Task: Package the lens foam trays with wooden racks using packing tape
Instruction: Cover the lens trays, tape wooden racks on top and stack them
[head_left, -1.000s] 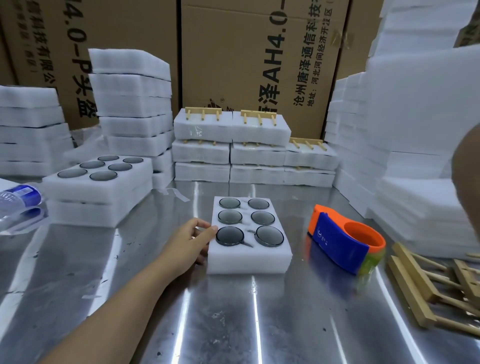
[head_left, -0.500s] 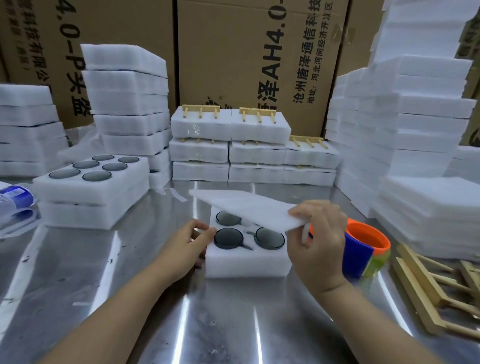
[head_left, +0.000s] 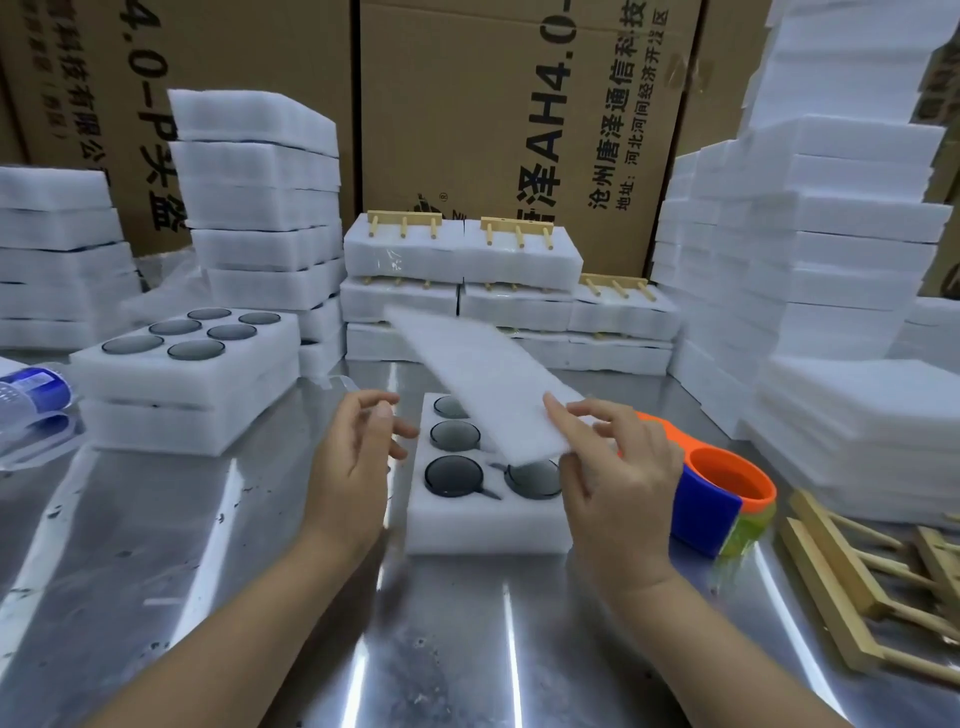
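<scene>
your left hand now off the lens tray, grip released | your right hand grip pinching foam sheet, raised higher, tilted over tray

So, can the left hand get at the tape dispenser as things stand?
Probably not easily: the right hand, pinching the foam sheet over the foam tray, sits between the left hand and the tape dispenser.
</scene>
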